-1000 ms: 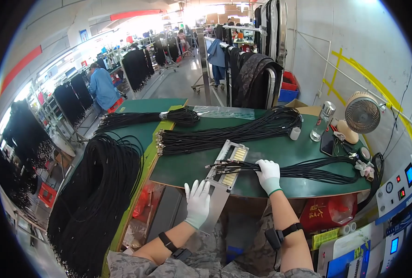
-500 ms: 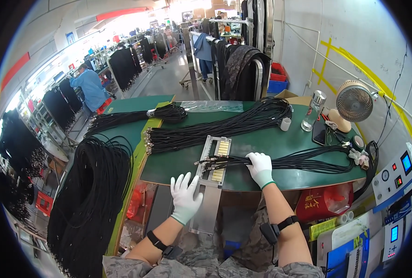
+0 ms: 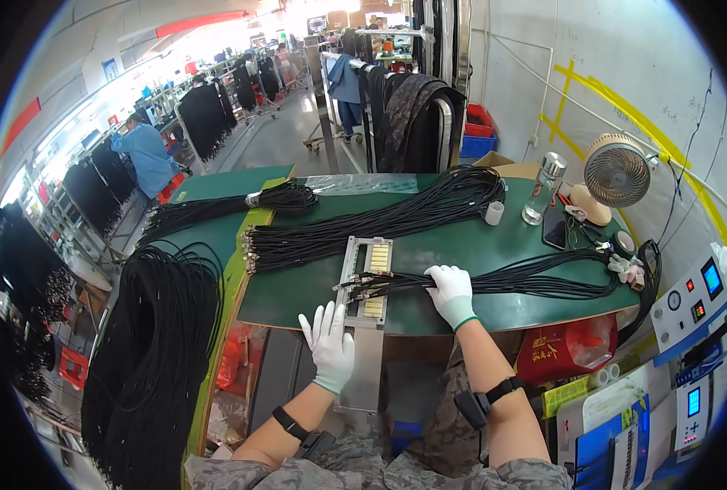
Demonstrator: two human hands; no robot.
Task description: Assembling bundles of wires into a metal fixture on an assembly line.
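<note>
A bundle of thin black cables [image 3: 535, 278] with metal-tipped ends lies across the green bench on the right. My right hand [image 3: 450, 296], in a white glove, is closed round this bundle a little behind its ends. Those ends rest over a grey metal fixture [image 3: 350, 273] with a row of pale yellow blocks. My left hand [image 3: 329, 347], also gloved, is held at the bench's front edge beside the fixture's near left corner. Its fingers are stretched out and it holds nothing. Whether its fingertips touch the fixture, I cannot tell.
A thick black cable bundle [image 3: 372, 220] lies behind the fixture, with a smaller one [image 3: 216, 210] at back left. Long cables [image 3: 155, 327] hang over the left side. A bottle [image 3: 544, 189], phone [image 3: 554, 227] and fan [image 3: 617, 170] stand right. Control boxes [image 3: 694, 306] flank the right.
My left hand has shifted slightly right toward the fixture, its fingers now closer together. My right hand keeps its hold on the cables. The whole view has moved a little.
</note>
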